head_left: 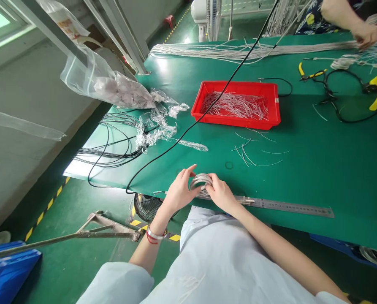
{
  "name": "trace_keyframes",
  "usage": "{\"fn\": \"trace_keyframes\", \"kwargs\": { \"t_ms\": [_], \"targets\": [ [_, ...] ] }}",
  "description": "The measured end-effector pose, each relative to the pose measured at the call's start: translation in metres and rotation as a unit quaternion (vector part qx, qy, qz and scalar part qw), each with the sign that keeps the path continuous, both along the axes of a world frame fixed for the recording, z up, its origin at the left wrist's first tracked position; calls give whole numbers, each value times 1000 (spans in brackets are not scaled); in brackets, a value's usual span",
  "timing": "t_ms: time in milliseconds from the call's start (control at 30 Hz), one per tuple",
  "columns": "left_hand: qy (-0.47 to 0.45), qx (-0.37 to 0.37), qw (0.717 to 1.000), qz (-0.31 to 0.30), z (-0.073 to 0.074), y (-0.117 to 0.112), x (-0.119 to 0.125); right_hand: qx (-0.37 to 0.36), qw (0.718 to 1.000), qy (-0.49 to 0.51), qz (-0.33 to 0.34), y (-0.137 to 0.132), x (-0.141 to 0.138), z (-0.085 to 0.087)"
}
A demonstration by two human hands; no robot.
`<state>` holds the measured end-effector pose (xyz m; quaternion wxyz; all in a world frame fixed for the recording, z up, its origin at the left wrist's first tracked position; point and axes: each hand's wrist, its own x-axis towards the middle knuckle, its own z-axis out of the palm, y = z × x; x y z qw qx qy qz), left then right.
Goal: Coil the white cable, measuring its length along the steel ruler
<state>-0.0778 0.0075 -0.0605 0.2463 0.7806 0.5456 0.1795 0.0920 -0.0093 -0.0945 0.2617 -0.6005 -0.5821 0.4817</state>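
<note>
A small coil of grey-white cable point(201, 180) is held upright between both hands at the table's near edge. My left hand point(182, 188) grips its left side, thumb inside the ring and the index finger raised. On the right side, my right hand point(221, 191) pinches the coil with fingers closed round it. Below the hands a steel ruler point(289, 207) lies along the edge, and a metal-ended connector point(247, 201) rests on it. A short cable end point(159, 192) sticks out left of my left hand.
A red tray point(235, 125) holds many cut white ties, with several loose ones nearby. Crumpled plastic wrap point(158, 128) and black cables point(112, 156) lie left. A black cord point(182, 137) crosses the view. Yellow-handled pliers point(311, 75) and another person's hand point(365, 33) are at right.
</note>
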Motion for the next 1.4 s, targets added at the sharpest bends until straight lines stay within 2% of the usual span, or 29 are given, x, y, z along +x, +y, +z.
{"fn": "trace_keyframes", "kwargs": {
  "t_ms": [67, 100, 133, 167, 200, 233, 267, 300, 367, 433, 500, 567, 667, 733, 800, 867, 933, 1000, 1067, 1133, 1200, 1233, 1300, 1400],
  "targets": [
    [-35, 138, 990, -9, 2, -22, -4, -14, 999, 22, -41, 1, 3, -2],
    [-60, 209, 976, -30, 2, -34, -5, -25, 997, 39, -61, 2, 6, -3],
    [-74, 251, 963, -64, 0, -46, -5, -38, 995, 59, -78, 2, 8, -3],
    [-74, 252, 960, -95, -3, -56, -4, -52, 991, 80, -92, 3, 10, -3],
    [-70, 214, 969, -96, -7, -64, -1, -67, 987, 103, -102, 3, 12, -3],
    [-79, 149, 983, -67, -10, -69, 2, -79, 983, 125, -110, 4, 13, -2],
    [-99, 65, 993, -16, -14, -71, 6, -89, 978, 145, -118, 5, 14, -1],
    [-131, -21, 990, 47, -17, -71, 11, -96, 974, 164, -125, 6, 14, 0],
    [-218, -158, 952, 143, -21, -65, 21, -107, 963, 202, -140, 6, 12, 2],
    [-303, -228, 911, 162, -23, -58, 32, -119, 950, 244, -152, 6, 7, 5],
    [-376, -237, 882, 158, -20, -52, 42, -133, 934, 294, -153, 5, 2, 11],
    [-415, -191, 872, 178, -12, -46, 48, -137, 928, 321, -133, 4, -2, 19],
    [-421, -56, 882, 204, 13, -33, 37, -79, 961, 257, -68, 1, 1, 33],
    [-385, 26, 906, 174, 35, -21, 17, -54, 973, 221, -29, -2, 9, 40],
    [-292, 116, 938, 146, 53, -9, -7, -77, 965, 249, -19, -4, 20, 41],
    [-71, 204, 971, 104, 58, 0, -27, -113, 951, 281, -55, -8, 31, 34],
    [153, 236, 960, -4, 47, 2, -37, -117, 939, 282, -160, -13, 41, 21],
    [286, 233, 920, -134, 25, 0, -39, -92, 920, 255, -282, -21, 47, 7],
    [329, 227, 890, -219, 2, -4, -38, -35, 907, 212, -362, -33, 50, -2],
    [318, 219, 887, -254, -16, -6, -40, 46, 911, 157, -380, -46, 48, -3],
    [274, 205, 897, -278, -25, -4, -44, 147, 925, 88, -341, -58, 42, 1],
    [247, 193, 903, -293, -26, -1, -47, 192, 936, 53, -291, -61, 38, 3],
    [201, 160, 913, -317, -25, 4, -51, 251, 956, -23, -154, -63, 28, 6],
    [173, 136, 919, -327, -22, 11, -55, 279, 949, -144, 31, -57, 13, 1]
  ]
}}
